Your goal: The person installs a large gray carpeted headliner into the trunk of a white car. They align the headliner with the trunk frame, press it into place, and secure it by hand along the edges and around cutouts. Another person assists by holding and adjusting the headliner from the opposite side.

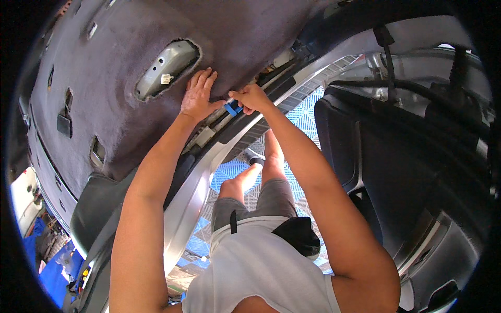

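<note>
A grey-brown car floor carpet (141, 36) covers the upper left, with its edge along the door sill. My left hand (199, 95) lies flat on it, fingers stretched out and thumb toward the sill. My right hand (251, 99) is closed at the carpet's edge, its fingers curled down; whatever they grip is hidden. Just below those fingers a small blue piece (231, 109) shows in the sill channel, its kind unclear. Left of my left hand, a cut-out in the carpet bares a metal bracket (169, 65) with a small white connector (166, 79).
The silver door sill (190, 208) runs diagonally between my body and the carpet. An open door with a black inner panel (402, 172) stands at the right. Smaller carpet slots and a dark plastic trim piece (99, 201) are at the left. My feet are on blue-and-grey floor tiles (224, 175).
</note>
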`<act>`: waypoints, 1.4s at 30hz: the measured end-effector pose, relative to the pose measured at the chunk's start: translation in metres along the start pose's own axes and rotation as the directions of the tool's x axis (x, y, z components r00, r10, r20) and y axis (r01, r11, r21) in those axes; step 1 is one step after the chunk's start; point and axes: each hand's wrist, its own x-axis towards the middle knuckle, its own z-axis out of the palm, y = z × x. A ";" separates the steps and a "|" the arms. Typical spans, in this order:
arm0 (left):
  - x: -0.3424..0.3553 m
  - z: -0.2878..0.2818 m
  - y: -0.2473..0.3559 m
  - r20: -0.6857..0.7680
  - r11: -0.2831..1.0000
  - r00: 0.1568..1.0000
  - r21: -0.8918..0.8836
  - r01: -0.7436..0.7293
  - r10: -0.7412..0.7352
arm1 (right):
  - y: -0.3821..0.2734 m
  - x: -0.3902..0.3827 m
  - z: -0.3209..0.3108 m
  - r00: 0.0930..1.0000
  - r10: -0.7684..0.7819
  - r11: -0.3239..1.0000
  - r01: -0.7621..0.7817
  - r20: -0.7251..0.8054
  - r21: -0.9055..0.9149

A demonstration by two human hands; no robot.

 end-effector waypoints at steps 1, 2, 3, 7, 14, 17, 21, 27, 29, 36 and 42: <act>0.000 0.000 0.000 -0.003 1.000 1.000 -0.002 -0.004 0.004 | -0.002 0.000 0.000 1.000 0.007 1.000 -0.007 0.002 -0.005; 0.000 -0.001 0.001 0.002 1.000 1.000 0.000 0.000 0.000 | -0.003 -0.001 -0.001 1.000 0.016 1.000 -0.016 0.005 -0.011; 0.001 -0.001 0.001 0.007 1.000 1.000 0.002 0.005 -0.005 | -0.004 -0.001 0.000 1.000 0.022 1.000 -0.022 -0.004 -0.019; 0.000 -0.003 0.000 -0.017 0.998 1.000 -0.067 0.001 -0.003 | -0.005 0.000 0.005 0.999 -0.008 0.996 0.011 -0.031 0.088; 0.001 -0.002 -0.002 -0.025 0.999 0.999 -0.019 -0.026 0.025 | -0.002 0.008 0.010 0.995 0.017 0.999 -0.013 -0.098 0.042; 0.001 0.000 -0.003 -0.034 0.999 0.999 0.002 -0.041 0.041 | -0.001 0.007 0.012 0.991 0.029 1.000 -0.029 -0.132 0.002; 0.001 0.004 -0.005 0.016 0.999 1.000 0.021 -0.024 0.024 | -0.002 0.005 0.013 0.988 0.061 0.997 -0.054 -0.139 0.052; -0.001 0.013 -0.007 0.018 1.000 1.000 0.008 -0.014 0.014 | -0.002 0.003 0.013 0.989 0.077 0.997 -0.074 -0.127 0.027; -0.001 0.015 -0.006 0.058 0.999 0.998 0.034 0.013 -0.015 | -0.001 0.003 0.014 0.990 0.050 0.999 -0.049 -0.134 0.016; -0.002 0.019 -0.008 0.096 0.999 0.995 0.034 0.018 -0.021 | 0.007 0.000 0.008 0.999 0.022 0.991 -0.018 -0.027 0.136; -0.005 0.025 -0.011 0.127 0.999 0.992 0.048 0.011 -0.017 | 0.011 0.002 0.007 0.996 0.083 0.993 -0.081 -0.028 0.090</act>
